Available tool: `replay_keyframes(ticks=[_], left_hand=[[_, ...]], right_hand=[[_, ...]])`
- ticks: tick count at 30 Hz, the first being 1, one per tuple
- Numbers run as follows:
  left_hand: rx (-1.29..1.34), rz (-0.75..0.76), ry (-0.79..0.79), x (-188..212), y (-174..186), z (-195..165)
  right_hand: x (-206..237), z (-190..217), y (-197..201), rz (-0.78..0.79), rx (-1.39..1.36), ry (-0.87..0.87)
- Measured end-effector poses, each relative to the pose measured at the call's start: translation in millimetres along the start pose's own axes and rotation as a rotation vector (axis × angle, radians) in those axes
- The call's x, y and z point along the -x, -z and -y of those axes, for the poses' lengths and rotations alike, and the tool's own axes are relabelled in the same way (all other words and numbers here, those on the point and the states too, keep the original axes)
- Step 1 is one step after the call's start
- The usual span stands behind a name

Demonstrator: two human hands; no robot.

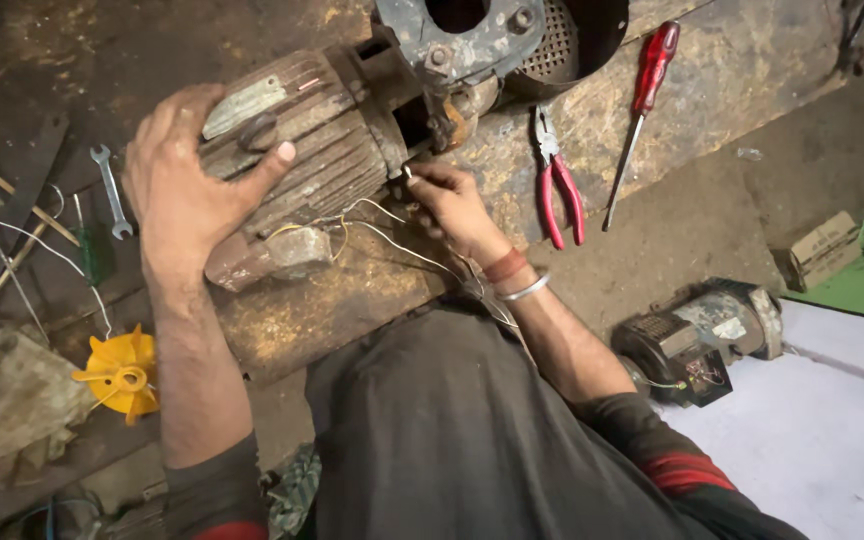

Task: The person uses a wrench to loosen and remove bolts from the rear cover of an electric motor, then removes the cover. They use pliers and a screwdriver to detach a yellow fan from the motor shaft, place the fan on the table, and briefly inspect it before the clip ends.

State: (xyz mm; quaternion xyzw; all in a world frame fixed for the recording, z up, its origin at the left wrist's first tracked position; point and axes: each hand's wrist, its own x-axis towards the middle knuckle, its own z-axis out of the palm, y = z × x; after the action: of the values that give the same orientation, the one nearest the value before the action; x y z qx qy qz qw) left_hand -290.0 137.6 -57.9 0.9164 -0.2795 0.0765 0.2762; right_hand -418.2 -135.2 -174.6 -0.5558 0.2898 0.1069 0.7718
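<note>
Your left hand (187,190) lies spread on the ribbed electric motor (297,150), beside its pale nameplate (244,105); your right hand (449,200) pinches a thin wire (392,240). Cardboard box (824,250) far right.

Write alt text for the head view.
A person's left hand presses on a ribbed old electric motor on a worn workbench, while the right hand pinches a thin wire beside it. Red-handled pliers and a red screwdriver lie nearby.

Bare bench right of the pliers (558,185) and screwdriver (642,110); spanner (112,190), loose wires (22,250) and yellow fan (122,375) crowd the left.
</note>
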Motion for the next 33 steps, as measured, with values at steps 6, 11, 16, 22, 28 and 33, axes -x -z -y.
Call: replay_keyframes(ticks=[6, 11, 16, 22, 28, 33], left_hand=[[-0.006, 0.025, 0.034, 0.2, -2.7, 6.0], [-0.015, 0.038, 0.039, -0.7, -3.5, 6.5], [-0.012, 0.033, 0.048, -0.5, -1.5, 5.3], [-0.025, 0.03, 0.038, -0.8, -2.6, 5.5], [-0.007, 0.045, 0.047, -1.6, 0.0, 1.8], [-0.007, 0.053, 0.052, -5.1, 3.8, -4.2]], right_hand=[[1.8, 12.6, 1.0, -0.025, 0.744, 0.453], [7.0, 21.1, 10.9, 0.138, 0.605, 0.199], [8.4, -3.0, -0.2, 0.052, 0.516, 0.457], [-6.9, -19.5, -2.2, -0.107, 0.522, 0.344], [-18.3, -33.6, -12.0, -0.247, 0.516, 0.664], [-23.8, -47.0, -12.3, -0.289, 0.58, 0.716]])
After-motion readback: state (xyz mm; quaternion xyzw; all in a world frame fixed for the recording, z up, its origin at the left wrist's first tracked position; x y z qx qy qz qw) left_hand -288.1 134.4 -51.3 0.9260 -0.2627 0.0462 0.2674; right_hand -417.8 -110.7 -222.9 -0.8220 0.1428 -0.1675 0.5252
